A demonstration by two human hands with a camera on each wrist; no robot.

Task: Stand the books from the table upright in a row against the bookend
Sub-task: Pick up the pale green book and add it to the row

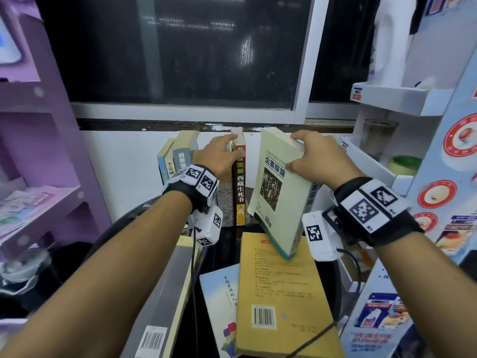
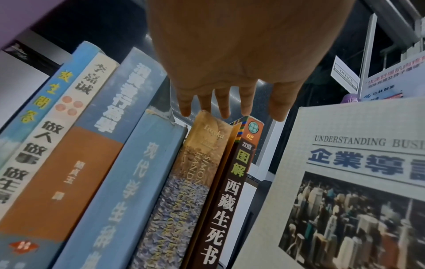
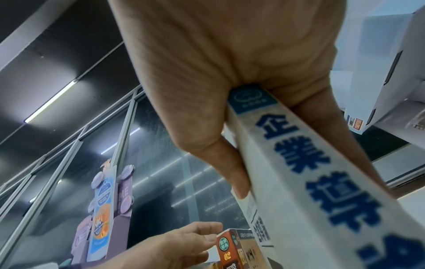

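Observation:
A row of several books [image 1: 178,156] stands upright at the back of the dark table [image 1: 227,244], ending on the right with a dark brown book [image 1: 240,187]. My left hand [image 1: 222,151] lies with straight fingers on the tops of the brown book [image 2: 227,200] and the tan book [image 2: 190,191] beside it. My right hand [image 1: 309,156] grips the top of a pale green book [image 1: 281,192], thumb on its cover. That book hangs tilted, just right of the row and apart from it. The wrist view shows its spine [image 3: 310,182] inside my right hand [image 3: 230,127]. No bookend shows.
A yellow book [image 1: 281,293], a light blue book [image 1: 222,306] and a thick grey book [image 1: 165,306] lie flat near the front. A purple shelf unit [image 1: 38,151] stands on the left and a white display rack [image 1: 387,99] on the right. A dark window [image 1: 180,47] is behind.

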